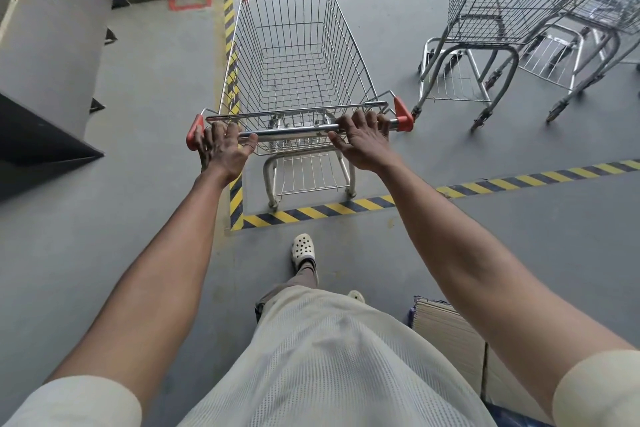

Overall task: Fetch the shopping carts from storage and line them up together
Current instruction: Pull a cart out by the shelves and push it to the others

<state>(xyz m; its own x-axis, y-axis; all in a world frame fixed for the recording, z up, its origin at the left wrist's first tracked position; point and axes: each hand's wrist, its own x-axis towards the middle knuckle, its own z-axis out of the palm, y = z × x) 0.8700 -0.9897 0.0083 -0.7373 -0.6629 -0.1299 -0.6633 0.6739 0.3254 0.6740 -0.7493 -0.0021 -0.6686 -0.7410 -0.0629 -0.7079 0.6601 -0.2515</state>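
Shirt (329, 357) and two bare forearms fill the near view, arms stretched ahead. The left hand (221, 146) has its fingers wrapped over the handle (298, 130) close to the left red cap, thumb lying along the bar. The right hand (363, 142) grips the same bar near the right cap, fingers curled over the top. Both hands hold the handle, one towards each end.

Beyond them stands the cart (294, 55), empty, inside the corner marked by striped tape (329, 210). Its rear wheels are just past the near stripe and its left side runs along the other stripe. Its long axis runs straight away from the person, handle end nearest, nose pointing ahead towards the far wall.

Two nested carts (519, 10) stand to the right, apart from this one and at an angle to it. I cannot tell for sure which way they face.

The step in hand looks like steering this cart to join that pair. To do it well, keep the wide, even grip, since that gives leverage for turning. Swing the nose right by pressing one hand and drawing back the other. Square the cart's axis with the pair's before closing the gap, and mind the grey block (52, 45) on the left while turning.
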